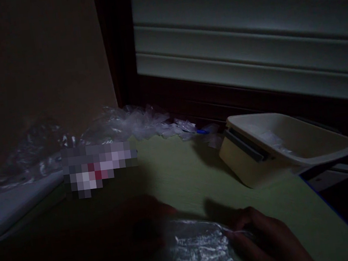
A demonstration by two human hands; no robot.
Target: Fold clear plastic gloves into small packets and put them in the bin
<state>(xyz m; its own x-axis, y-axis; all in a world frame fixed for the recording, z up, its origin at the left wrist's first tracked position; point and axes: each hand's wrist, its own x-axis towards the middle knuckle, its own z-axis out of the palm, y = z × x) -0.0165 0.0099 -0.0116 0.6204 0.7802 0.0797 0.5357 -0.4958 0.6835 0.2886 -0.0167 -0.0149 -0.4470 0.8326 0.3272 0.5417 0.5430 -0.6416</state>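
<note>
A crinkled clear plastic bag (203, 249) lies low in the head view, between my two hands, its shiny surface catching the light. My right hand (269, 237) pinches the bag's upper right corner between thumb and fingers. At the bag's left side, my left hand (146, 218) is curled around the edge, one fingertip showing just beyond the top. Deep shadow hides most of that hand and its exact grip. The lower part of the bag runs out of view.
A cream plastic bin (241, 160) with clear plastic inside stands at the table's right edge. Loose clear bags (147, 121) line the back of the green tabletop (172, 168), with a small blue item (202, 131) among them. A white plastic-covered object (23, 193) lies left. Part is pixelated.
</note>
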